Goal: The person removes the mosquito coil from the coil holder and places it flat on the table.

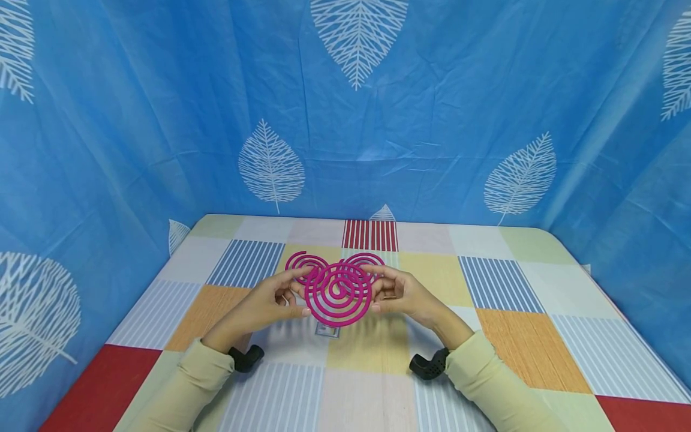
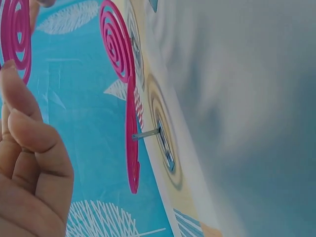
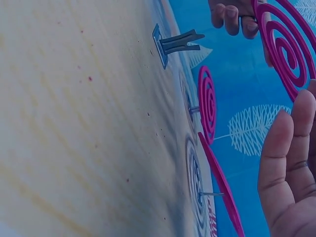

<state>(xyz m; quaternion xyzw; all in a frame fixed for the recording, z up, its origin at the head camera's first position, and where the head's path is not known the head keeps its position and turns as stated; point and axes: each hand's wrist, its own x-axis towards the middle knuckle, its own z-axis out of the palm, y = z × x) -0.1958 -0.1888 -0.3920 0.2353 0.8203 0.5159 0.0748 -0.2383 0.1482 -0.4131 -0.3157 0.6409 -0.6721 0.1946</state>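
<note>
A pink mosquito coil is held up above the table between both hands. My left hand pinches its left edge with fingers and thumb. At the opposite edge, my right hand holds it the same way. Below the coil lies a small metal coil stand; the right wrist view shows its forked upright with no coil on it. Behind the held coil, two more pink coils, one at left and one at right, sit on metal stands.
A patchwork-patterned cloth covers the table. Blue curtain fabric with white leaf prints surrounds its back and sides. Black wrist bands are worn at both sleeves.
</note>
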